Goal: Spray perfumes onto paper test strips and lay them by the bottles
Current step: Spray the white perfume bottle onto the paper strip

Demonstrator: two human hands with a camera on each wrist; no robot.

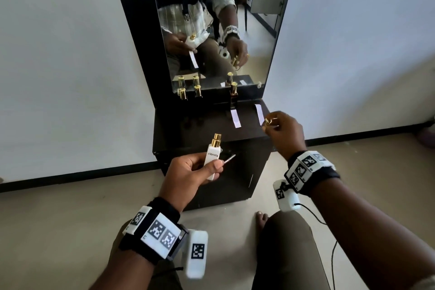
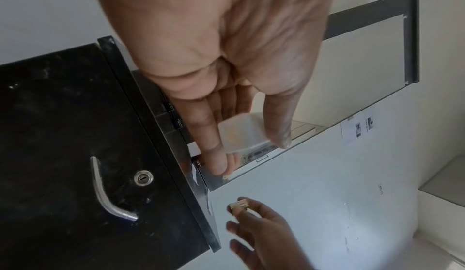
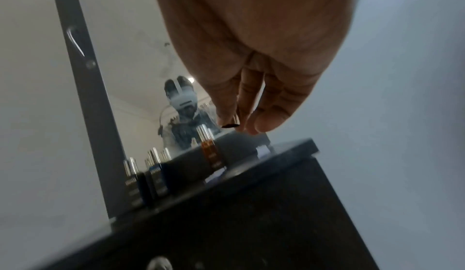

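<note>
left hand (image 1: pixel 188 173) grips the white bottle (image 1: pixel 213 159); right hand (image 1: pixel 283 133) pinches its gold cap (image 1: pixel 267 122).

Left hand (image 1: pixel 188 172) curled low; right hand (image 1: pixel 283 133) pinching, reached forward.

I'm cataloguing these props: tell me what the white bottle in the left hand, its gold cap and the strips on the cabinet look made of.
White bottle: opaque and glossy with printed lettering, probably plastic or coated glass; its translucent base shows in the left-wrist view.
Gold cap, pinched by the right hand: mirror-bright, likely metal or metallised plastic.
Strips: flat, matte white, apparently paper.
</note>
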